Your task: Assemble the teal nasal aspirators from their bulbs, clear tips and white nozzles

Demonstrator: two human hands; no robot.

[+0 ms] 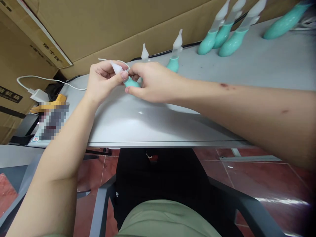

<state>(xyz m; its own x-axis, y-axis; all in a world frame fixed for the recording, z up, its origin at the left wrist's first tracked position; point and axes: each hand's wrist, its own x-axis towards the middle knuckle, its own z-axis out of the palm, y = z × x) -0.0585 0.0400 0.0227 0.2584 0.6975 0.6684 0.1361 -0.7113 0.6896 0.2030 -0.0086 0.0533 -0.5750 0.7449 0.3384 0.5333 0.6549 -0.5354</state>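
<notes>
Both my hands meet above the white table (153, 125). My left hand (103, 80) pinches a clear white silicone tip (116, 68) with a thin white strand looping off it. My right hand (148, 82) is closed round a teal rubber bulb (132, 83), which touches the tip. Just behind my hands stand a teal bulb with a clear nozzle (174, 54) and a second clear nozzle (144, 52), its base hidden by my fingers.
Several more teal bulbs with nozzles (223, 34) stand at the far right of the table, one lying at the corner (283, 23). Cardboard boxes (98, 29) wall the back. A white charger and cable (38, 93) and a yellow tool (55, 100) lie left.
</notes>
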